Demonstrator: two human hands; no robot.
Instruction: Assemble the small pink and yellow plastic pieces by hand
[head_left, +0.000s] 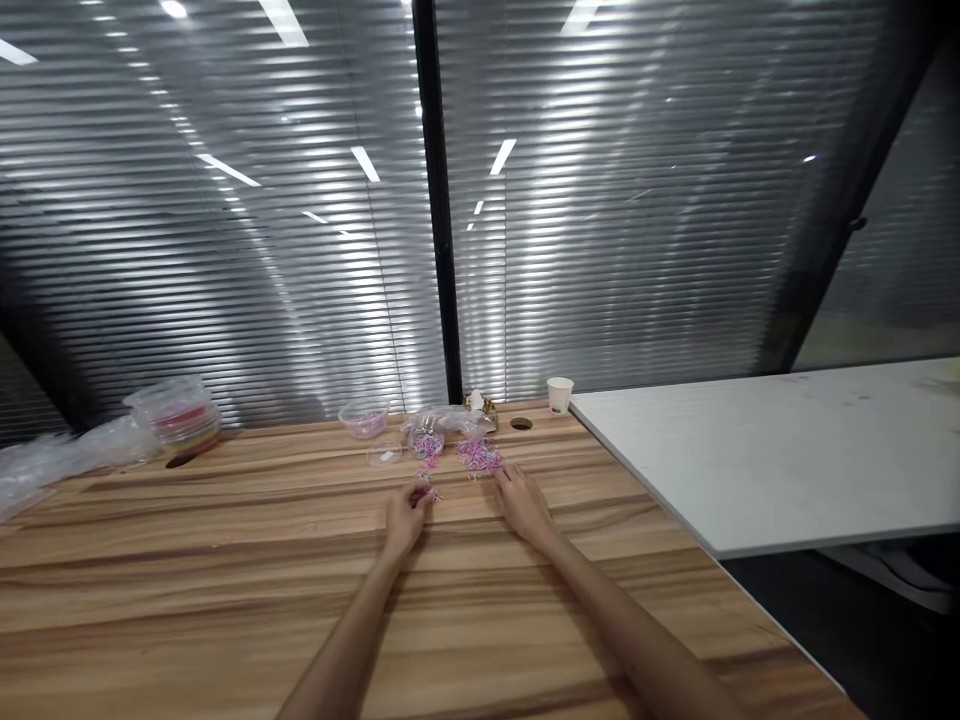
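Observation:
My left hand point(405, 516) is low over the wood table, its fingers curled into a pinch beside a few small pink and pastel pieces point(434, 494). What lies between those fingertips is too small to make out. A loose pile of pink, purple and blue bits point(480, 456) spreads on the tabletop, and the fingertips of my right hand point(521, 503) reach its near edge, fingers extended. More of the same bits point(427, 446) fill a small clear container left of the pile, with a thin trail of them running down toward my left hand.
A clear bowl point(364, 420) and a clear lid point(385, 456) lie left of a crumpled plastic bag point(454, 418). A paper cup point(559, 394) stands near a cable hole point(521, 424). Stacked containers point(184, 415) sit far left; a white table point(765, 460) adjoins on the right.

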